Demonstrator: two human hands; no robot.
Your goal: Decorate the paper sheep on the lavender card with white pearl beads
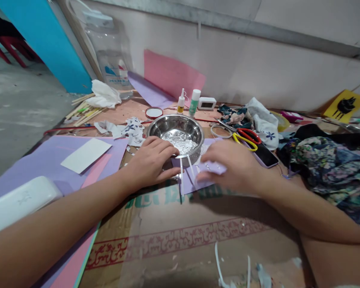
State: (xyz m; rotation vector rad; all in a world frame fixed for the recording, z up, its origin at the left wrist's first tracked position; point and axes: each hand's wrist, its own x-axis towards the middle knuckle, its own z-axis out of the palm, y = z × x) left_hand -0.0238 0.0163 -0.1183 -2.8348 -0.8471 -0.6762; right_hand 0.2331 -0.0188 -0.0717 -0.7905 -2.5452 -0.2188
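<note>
A cardboard sheet [174, 260] is covering the middle of the surface [132, 114], which is meeting a pale wall [258, 68] at its far edge. Toward the near edge, two loose white strips [218, 264] are lying. Along the left edge, one white card [87, 155] is resting on purple and pink paper [45, 164].

Around the middle, one metal bowl [157, 127] is holding many clear and whitish bits [184, 145], too small to count. The left hand [151, 160] is resting at the bowl's near-left rim, loosely curved, thumb and forefinger apart. Two narrow white pieces [181, 178] are running from the near rim over one purple card [201, 184], which is lying just right of the left hand and beneath the right hand [232, 164]; that hand is hovering, blurred, its thumb and fingers parted.

Toward the right edge, one phone [267, 155] is lying beside red- and yellow-handled scissors [249, 135]. Beyond the bowl, one small bottle [181, 102] and one glue stick [195, 102] are standing. At the far left corner, one clear jug [111, 60] is standing.
</note>
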